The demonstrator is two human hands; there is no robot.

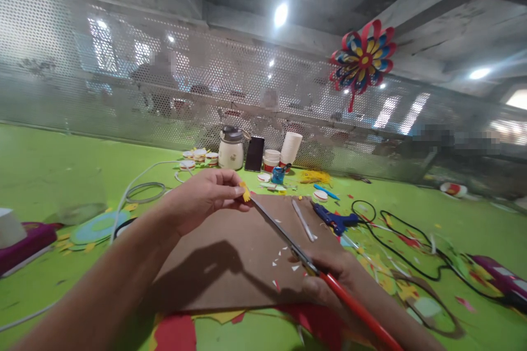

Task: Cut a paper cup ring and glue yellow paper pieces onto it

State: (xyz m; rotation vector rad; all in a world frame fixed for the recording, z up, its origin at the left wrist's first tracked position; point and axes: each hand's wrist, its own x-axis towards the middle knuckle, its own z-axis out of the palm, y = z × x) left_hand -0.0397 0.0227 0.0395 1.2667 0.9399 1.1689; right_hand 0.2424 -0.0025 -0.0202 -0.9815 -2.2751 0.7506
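Where the left hand (206, 197) is: up over the far left of the board, thumb and fingers pinching a little yellow paper piece (246, 193)
Right hand (329, 277): wrapped round the red-handled scissors (304, 259), low over the right side of the board
Scissors: blades pointing up and left, tips right at the yellow paper; can't tell if they're actually touching it
Brown board (197, 269): flat under both hands, a big shadow across it, white snippets (295, 268) scattered near the right hand
White pen (303, 221): lying on the board, off to the right
Red paper (176, 333): poking out from under the near edge
Glue gun (335, 219): blue, on its side just right of the board, with a messy black cable (415, 270) beyond it
Back row: cream jug (231, 152), dark phone (254, 154) standing up, paper cups (290, 148), small blue jar (278, 175) in front
Counter (123, 148): bright green, paper bits all over
Behind it all: perforated screen (197, 71), with a red, blue and yellow flower ornament (364, 60) up on the right
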